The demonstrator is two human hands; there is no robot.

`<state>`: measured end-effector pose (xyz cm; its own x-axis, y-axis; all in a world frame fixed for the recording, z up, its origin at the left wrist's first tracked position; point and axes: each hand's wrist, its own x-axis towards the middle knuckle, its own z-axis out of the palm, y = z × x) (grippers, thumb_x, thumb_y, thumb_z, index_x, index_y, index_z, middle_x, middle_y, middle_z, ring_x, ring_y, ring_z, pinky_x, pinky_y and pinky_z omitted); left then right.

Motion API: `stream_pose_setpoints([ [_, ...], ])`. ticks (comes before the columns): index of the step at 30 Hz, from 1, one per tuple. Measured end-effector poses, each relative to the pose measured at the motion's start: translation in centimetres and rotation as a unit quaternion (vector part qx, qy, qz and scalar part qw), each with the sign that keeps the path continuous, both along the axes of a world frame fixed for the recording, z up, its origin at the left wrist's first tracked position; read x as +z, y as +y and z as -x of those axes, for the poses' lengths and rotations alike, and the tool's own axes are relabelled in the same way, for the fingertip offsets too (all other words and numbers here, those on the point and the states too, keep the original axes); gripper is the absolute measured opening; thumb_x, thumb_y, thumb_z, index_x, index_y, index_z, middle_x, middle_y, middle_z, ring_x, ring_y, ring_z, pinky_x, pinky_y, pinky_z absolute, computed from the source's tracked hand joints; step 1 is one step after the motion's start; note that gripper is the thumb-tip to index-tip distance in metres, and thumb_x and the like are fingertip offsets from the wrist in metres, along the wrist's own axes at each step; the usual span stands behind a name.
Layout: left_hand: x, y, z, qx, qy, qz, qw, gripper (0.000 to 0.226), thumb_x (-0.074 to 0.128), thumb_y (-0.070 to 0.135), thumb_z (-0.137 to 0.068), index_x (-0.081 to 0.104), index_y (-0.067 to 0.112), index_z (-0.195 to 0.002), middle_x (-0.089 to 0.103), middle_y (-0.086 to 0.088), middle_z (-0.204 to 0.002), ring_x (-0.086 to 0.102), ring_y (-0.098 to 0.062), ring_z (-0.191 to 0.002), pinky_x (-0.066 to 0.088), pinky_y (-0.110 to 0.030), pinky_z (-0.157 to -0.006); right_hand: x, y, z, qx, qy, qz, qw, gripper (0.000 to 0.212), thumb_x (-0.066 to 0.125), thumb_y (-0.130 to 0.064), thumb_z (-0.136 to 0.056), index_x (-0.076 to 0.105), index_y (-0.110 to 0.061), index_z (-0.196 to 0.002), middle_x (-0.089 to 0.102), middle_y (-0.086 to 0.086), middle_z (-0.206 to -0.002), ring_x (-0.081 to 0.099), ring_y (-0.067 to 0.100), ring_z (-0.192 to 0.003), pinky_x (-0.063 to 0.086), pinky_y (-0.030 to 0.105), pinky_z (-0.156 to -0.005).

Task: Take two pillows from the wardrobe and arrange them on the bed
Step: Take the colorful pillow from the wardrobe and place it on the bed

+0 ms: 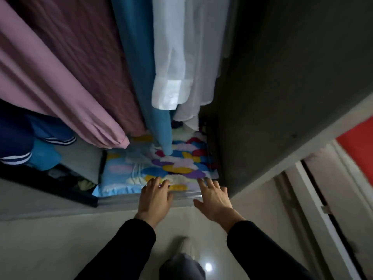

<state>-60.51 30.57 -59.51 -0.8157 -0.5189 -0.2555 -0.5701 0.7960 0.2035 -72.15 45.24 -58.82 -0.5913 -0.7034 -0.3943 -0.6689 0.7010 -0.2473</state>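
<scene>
A pillow (pixel 181 164) with a bright pattern of blue, yellow, purple and red patches lies at the bottom of the open wardrobe (pixel 282 98), under hanging clothes. A paler blue patterned part (pixel 121 170) lies to its left; I cannot tell whether it is a second pillow. My left hand (pixel 155 197) reaches forward with fingers spread, its fingertips at the pillow's near edge. My right hand (pixel 214 201) is beside it, fingers apart, also at the near edge. Neither hand grips anything.
Pink, maroon, blue and white garments (pixel 171 67) hang down over the pillow. A dark drawer or box (pixel 60 184) with small items sits at lower left. The grey wardrobe door stands to the right. Pale floor tiles (pixel 60 249) lie below, with my foot (pixel 181 247).
</scene>
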Motion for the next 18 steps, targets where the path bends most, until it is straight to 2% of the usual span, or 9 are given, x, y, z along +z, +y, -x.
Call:
stream_pose_setpoints([
  [5,-11.9,-7.5,2.5,0.025,0.004,0.023,0.999,0.04,0.045,0.035,-0.088,0.05,0.019,-0.125,0.048,-0.008,-0.134,0.043,-0.026,-0.123,0.041,-0.035,-0.094,-12.1,-6.8,3.3,0.003,0.003,-0.014,1.0,0.071,0.053,-0.044,-0.088,0.02,-0.019,-0.146,0.028,0.005,-0.151,0.028,0.027,-0.136,0.028,0.052,-0.108],
  [9,-23.0,-13.5,4.3,0.03,0.004,0.045,0.999,0.048,0.045,0.035,-0.088,0.045,0.018,-0.133,0.046,-0.009,-0.138,0.041,-0.027,-0.126,0.039,-0.035,-0.099,-22.6,-12.2,6.2,0.001,0.034,0.001,0.999,0.071,0.053,-0.047,-0.087,0.021,-0.021,-0.145,0.029,0.006,-0.149,0.03,0.029,-0.134,0.03,0.049,-0.107],
  [12,-30.6,-17.6,5.4,0.056,0.03,0.038,0.997,0.051,0.049,0.038,-0.088,0.045,0.017,-0.134,0.045,-0.011,-0.14,0.038,-0.028,-0.13,0.036,-0.037,-0.104,-29.9,-15.6,8.1,0.003,0.041,0.003,0.999,0.071,0.051,-0.048,-0.089,0.018,-0.022,-0.146,0.024,0.007,-0.152,0.025,0.03,-0.137,0.025,0.051,-0.108],
  [18,-40.3,-23.2,6.3,0.069,0.076,0.052,0.993,0.057,0.047,0.042,-0.09,0.037,0.017,-0.139,0.029,-0.015,-0.152,0.026,-0.027,-0.14,0.023,-0.036,-0.115,-38.7,-19.1,9.9,0.024,0.075,0.037,0.996,0.072,0.052,-0.051,-0.087,0.022,-0.02,-0.145,0.028,0.005,-0.151,0.027,0.025,-0.136,0.028,0.047,-0.106],
])
